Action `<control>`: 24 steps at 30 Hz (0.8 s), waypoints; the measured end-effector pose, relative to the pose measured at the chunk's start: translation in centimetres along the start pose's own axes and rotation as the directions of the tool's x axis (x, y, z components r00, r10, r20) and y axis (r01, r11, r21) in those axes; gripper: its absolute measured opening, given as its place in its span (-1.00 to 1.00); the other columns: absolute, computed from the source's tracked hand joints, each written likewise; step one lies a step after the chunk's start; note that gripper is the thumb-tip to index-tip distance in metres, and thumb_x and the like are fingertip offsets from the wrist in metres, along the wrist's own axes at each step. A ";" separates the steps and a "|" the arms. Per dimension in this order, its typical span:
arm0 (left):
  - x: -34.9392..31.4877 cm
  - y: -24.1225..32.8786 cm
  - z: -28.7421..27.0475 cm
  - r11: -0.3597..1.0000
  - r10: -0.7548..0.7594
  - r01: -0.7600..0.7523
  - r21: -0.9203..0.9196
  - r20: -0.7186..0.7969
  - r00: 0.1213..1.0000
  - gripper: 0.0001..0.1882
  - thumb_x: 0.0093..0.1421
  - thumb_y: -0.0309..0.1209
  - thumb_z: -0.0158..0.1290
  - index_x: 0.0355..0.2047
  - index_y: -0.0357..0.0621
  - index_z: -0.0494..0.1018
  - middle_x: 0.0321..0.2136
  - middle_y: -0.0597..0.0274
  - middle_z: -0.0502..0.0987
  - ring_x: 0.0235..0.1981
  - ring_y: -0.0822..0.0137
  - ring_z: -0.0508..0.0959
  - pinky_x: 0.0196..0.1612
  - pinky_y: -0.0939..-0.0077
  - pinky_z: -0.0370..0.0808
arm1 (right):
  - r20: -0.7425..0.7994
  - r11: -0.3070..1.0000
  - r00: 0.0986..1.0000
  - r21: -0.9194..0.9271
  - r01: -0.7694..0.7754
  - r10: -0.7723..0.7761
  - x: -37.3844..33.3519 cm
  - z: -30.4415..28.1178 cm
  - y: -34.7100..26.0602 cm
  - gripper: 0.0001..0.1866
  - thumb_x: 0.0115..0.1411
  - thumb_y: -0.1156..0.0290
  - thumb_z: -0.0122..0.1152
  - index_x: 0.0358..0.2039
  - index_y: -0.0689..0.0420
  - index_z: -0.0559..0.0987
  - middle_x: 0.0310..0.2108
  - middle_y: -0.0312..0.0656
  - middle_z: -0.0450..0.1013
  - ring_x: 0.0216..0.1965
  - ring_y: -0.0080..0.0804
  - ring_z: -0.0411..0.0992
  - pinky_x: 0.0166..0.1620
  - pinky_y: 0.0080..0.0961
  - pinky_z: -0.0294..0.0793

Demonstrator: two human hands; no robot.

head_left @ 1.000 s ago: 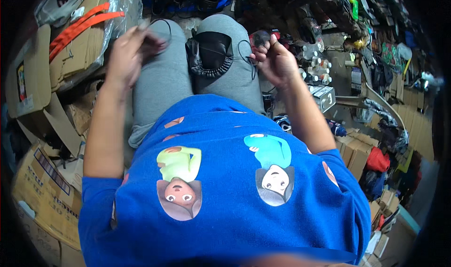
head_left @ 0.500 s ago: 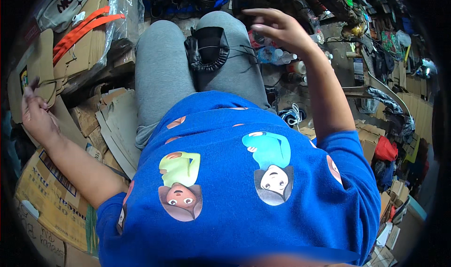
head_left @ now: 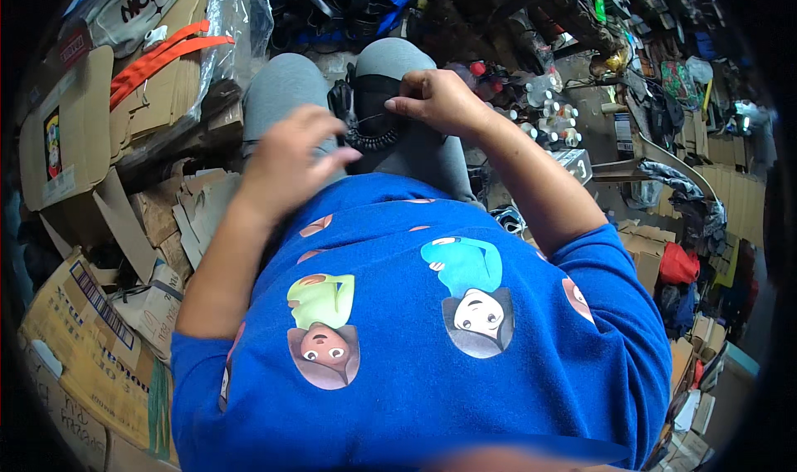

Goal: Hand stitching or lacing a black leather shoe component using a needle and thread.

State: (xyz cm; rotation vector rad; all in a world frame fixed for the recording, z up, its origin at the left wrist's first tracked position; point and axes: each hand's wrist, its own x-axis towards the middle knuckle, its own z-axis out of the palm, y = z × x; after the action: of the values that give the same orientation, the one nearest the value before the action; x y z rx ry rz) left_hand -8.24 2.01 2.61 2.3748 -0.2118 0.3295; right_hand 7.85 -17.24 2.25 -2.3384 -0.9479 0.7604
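Observation:
A black piece, shaped like a shoe upper with a gathered, ruffled edge, rests on my right thigh just behind the knee. My right hand is over its right side, with thumb and forefinger brought together. Whatever lies between those fingertips is hidden or too small to make out. My left hand hovers above my left thigh, a little short of the black piece. It is slightly smeared by motion, its thumb standing apart from the fingers, and I see nothing in it.
An open cardboard box stands at the left, with orange strips beyond it. A yellow-brown carton lies nearer. To the right are several small bottles, a bent strip of wood and a red bag.
My left hand has come from the cardboard box at the left to my lap. My right hand has moved down and left onto the black piece, its fingers drawing together.

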 end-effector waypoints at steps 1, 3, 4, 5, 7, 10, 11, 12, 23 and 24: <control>0.3 0.2 1.8 0.999 -0.017 0.015 0.036 0.068 0.998 -0.65 -0.08 -0.23 0.25 -0.33 -0.15 0.47 -0.34 0.08 0.47 -0.33 0.07 0.52 -0.24 0.28 0.46 | -0.003 0.997 1.000 0.073 -0.030 0.030 -0.2 0.0 -0.1 -0.73 0.07 0.24 0.30 -0.49 0.22 0.54 -0.63 -0.29 0.43 -0.56 -0.66 0.34 -0.48 -0.59 0.34; 1.6 0.3 3.8 0.998 -0.016 0.008 0.064 0.136 0.991 -0.63 -0.08 -0.20 0.24 -0.33 -0.13 0.45 -0.36 0.10 0.46 -0.34 0.06 0.52 -0.25 0.25 0.46 | 0.001 0.977 0.999 0.207 -0.046 0.047 -0.3 0.0 0.1 -0.79 0.08 0.30 0.29 -0.41 0.19 0.55 -0.59 -0.38 0.40 -0.53 -0.72 0.32 -0.47 -0.66 0.32; 2.1 0.3 4.3 0.993 -0.008 -0.012 0.120 0.161 0.987 -0.63 -0.08 -0.19 0.23 -0.34 -0.12 0.43 -0.39 0.12 0.44 -0.36 0.06 0.52 -0.27 0.24 0.46 | -0.008 0.978 0.999 0.202 -0.047 0.050 -0.3 0.1 0.7 -0.79 0.08 0.30 0.29 -0.41 0.19 0.55 -0.59 -0.38 0.40 -0.53 -0.72 0.32 -0.47 -0.66 0.32; 2.7 0.2 4.6 0.984 0.005 -0.038 0.175 0.187 0.982 -0.63 -0.07 -0.17 0.22 -0.35 -0.11 0.41 -0.41 0.14 0.42 -0.38 0.07 0.51 -0.28 0.24 0.45 | -0.083 0.968 0.996 0.245 0.046 -0.027 -0.1 0.1 1.4 -0.79 0.09 0.32 0.28 -0.35 0.18 0.55 -0.56 -0.37 0.41 -0.51 -0.71 0.32 -0.45 -0.67 0.34; 3.0 0.2 5.1 0.982 0.054 -0.086 0.171 0.185 0.981 -0.64 -0.07 -0.17 0.22 -0.37 -0.11 0.40 -0.42 0.15 0.41 -0.40 0.08 0.51 -0.30 0.25 0.45 | -0.244 0.963 0.966 0.226 0.148 -0.091 -0.1 -1.4 2.8 -0.72 0.10 0.38 0.26 -0.17 0.17 0.53 -0.45 -0.34 0.44 -0.43 -0.70 0.35 -0.35 -0.68 0.38; 2.8 -0.5 5.4 0.978 0.124 -0.151 0.143 0.182 0.975 -0.64 -0.06 -0.18 0.21 -0.36 -0.14 0.40 -0.43 0.13 0.41 -0.42 0.07 0.48 -0.33 0.28 0.42 | -0.460 0.957 0.882 0.287 0.035 0.105 -0.4 -7.6 5.2 -0.72 0.14 0.31 0.21 -0.18 0.19 0.55 -0.39 -0.33 0.49 -0.40 -0.67 0.38 -0.30 -0.66 0.40; 2.9 -0.4 5.5 0.979 0.129 -0.154 0.130 0.180 0.975 -0.64 -0.06 -0.18 0.21 -0.37 -0.14 0.41 -0.43 0.13 0.41 -0.42 0.07 0.48 -0.33 0.28 0.42 | -0.563 0.947 0.818 0.311 0.081 0.115 -0.4 -10.1 8.0 -0.70 0.09 0.22 0.27 -0.24 0.15 0.59 -0.45 -0.29 0.50 -0.42 -0.61 0.43 -0.36 -0.64 0.44; 2.7 -0.5 5.4 0.982 0.122 -0.144 0.121 0.174 0.977 -0.65 -0.06 -0.18 0.21 -0.38 -0.14 0.41 -0.44 0.13 0.41 -0.42 0.08 0.48 -0.33 0.28 0.41 | -0.600 0.877 0.783 0.452 0.166 0.161 -0.8 -12.2 8.9 -0.71 0.10 0.23 0.25 -0.25 0.17 0.58 -0.47 -0.29 0.50 -0.45 -0.63 0.42 -0.40 -0.69 0.40; 3.1 -0.5 5.4 0.985 0.064 -0.093 0.147 0.189 0.980 -0.62 -0.09 -0.16 0.23 -0.38 -0.13 0.41 -0.43 0.14 0.42 -0.41 0.10 0.49 -0.31 0.31 0.40 | -0.824 0.865 0.526 -0.408 -0.290 -0.212 4.4 -21.1 9.4 -0.59 0.05 0.00 0.18 -0.19 -0.01 0.58 -0.16 -0.04 0.46 -0.09 -0.14 0.42 -0.03 -0.30 0.38; 3.1 -0.4 5.3 0.984 0.069 -0.098 0.146 0.191 0.979 -0.61 -0.09 -0.15 0.24 -0.38 -0.12 0.40 -0.43 0.14 0.42 -0.41 0.10 0.49 -0.31 0.30 0.40 | -0.855 0.827 0.491 -0.393 -0.403 -0.167 5.6 -22.1 9.1 -0.51 0.04 -0.07 0.16 -0.12 -0.03 0.55 -0.08 -0.04 0.42 -0.06 -0.12 0.41 0.00 -0.29 0.37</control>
State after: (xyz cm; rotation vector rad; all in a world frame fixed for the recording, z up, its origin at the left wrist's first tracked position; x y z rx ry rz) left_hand -4.21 -1.57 -0.48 2.5568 -0.3865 0.1686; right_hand 29.84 -24.09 10.73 -2.7473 -0.5174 -0.8293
